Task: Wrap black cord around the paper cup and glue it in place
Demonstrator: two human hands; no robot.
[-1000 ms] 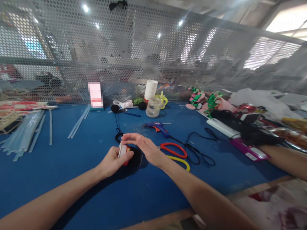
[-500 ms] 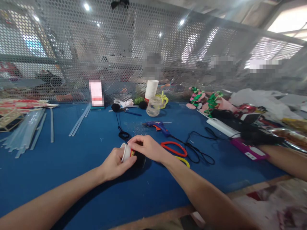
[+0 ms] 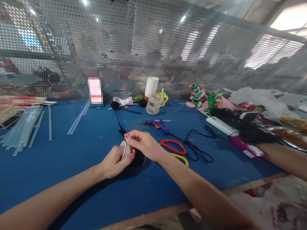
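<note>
My left hand [image 3: 114, 163] is closed around a paper cup [image 3: 126, 150], which lies tilted on its side with its white rim towards the left. Black yarn [image 3: 139, 158] covers the cup's lower part, and a bit of red and yellow print shows near my thumb. At the rim, my right hand [image 3: 144, 145] pinches with bent fingers, where a black strand seems to run into the fingertips; they partly hide it. That strand leads back across the table to a black yarn ball [image 3: 115, 105]. Scissors with red and yellow handles [image 3: 173, 147] lie beside my right wrist.
Beyond my hands lie a blue glue gun [image 3: 157, 124] and its black cord. Behind it stand a clear jar [image 3: 153, 104] and stacked paper cups [image 3: 151, 87]. Glue sticks [image 3: 22, 127] lie left; a power strip [image 3: 247, 147] and another person's arm [image 3: 278, 156] are right.
My right hand's fingers have lifted and curled more at the cup's rim. The loose loops of black yarn beyond it look drawn together. My left hand keeps its hold.
</note>
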